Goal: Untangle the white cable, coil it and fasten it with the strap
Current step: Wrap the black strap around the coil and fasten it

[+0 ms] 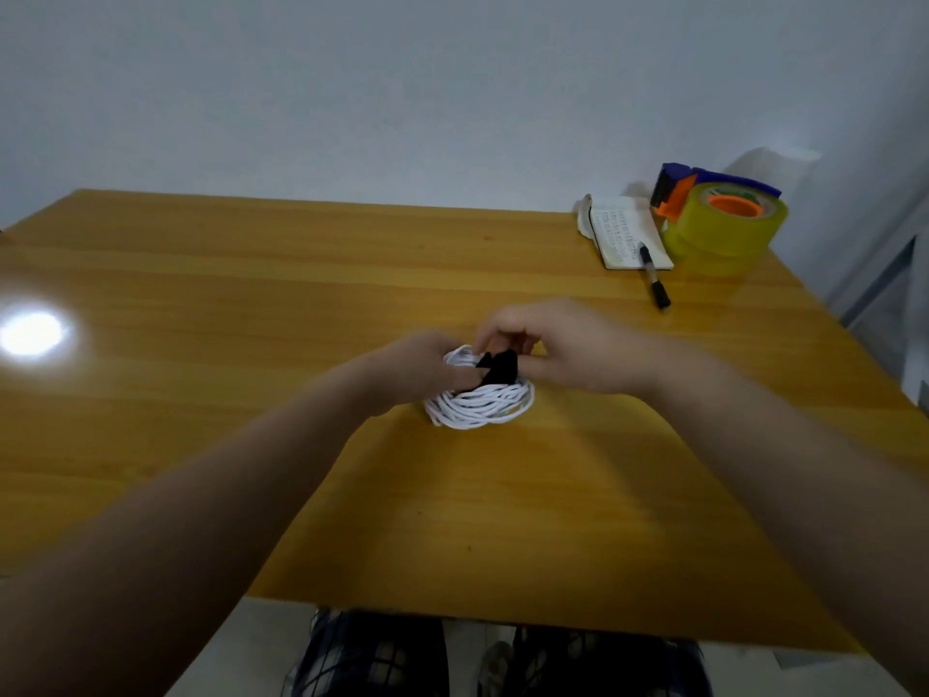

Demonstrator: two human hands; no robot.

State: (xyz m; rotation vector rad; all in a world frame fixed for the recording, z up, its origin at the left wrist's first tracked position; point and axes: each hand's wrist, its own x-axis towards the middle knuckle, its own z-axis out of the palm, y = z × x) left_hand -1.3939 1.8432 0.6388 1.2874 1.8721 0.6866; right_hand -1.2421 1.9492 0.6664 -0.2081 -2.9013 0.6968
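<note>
Below the wooden table (251,294), our checked trousers (372,656) fill the bottom edge. At frame centre our left hand (422,367) grips the coiled white cable (477,407). Our right hand (568,344) pinches the black strap (500,369) across it. We should pull the strap snug before closing. The notebook (631,233), marker (653,281) and tape dispenser (724,213) at upper right block nothing.

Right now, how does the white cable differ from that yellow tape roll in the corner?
The white cable is a loose ring of thin strands; the tape roll is a tight band on an orange core. The cable is white, the tape roll see-through yellow. The left hand holds the cable, the right hand pinches a black strap across it; the tape roll sits untouched beside the notebook. Both are wound rings.
</note>
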